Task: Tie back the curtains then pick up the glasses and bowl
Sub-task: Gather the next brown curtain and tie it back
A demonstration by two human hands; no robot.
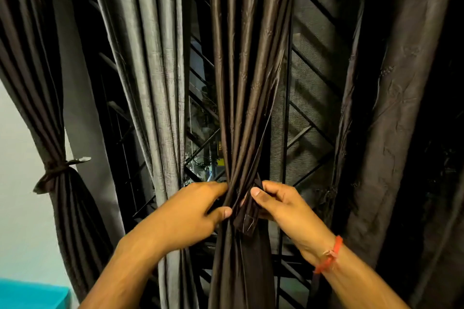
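A dark brown curtain panel (244,88) hangs in the middle, bunched into narrow folds at hand height. My left hand (190,211) grips the bunch from its left side, thumb in front and fingers reaching behind. My right hand (278,204) pinches a dark fabric tie strip (251,218) against the right side of the bunch. A grey curtain (160,83) hangs loose just left of it. At far left another brown curtain (62,208) is gathered and held by a knotted tie (56,170). The glasses and bowl are not in view.
Behind the curtains is a window with a black diagonal metal grille (308,130) and mesh. A wide dark curtain (391,133) hangs loose on the right. A pale wall (20,183) and a teal surface (30,293) lie at lower left.
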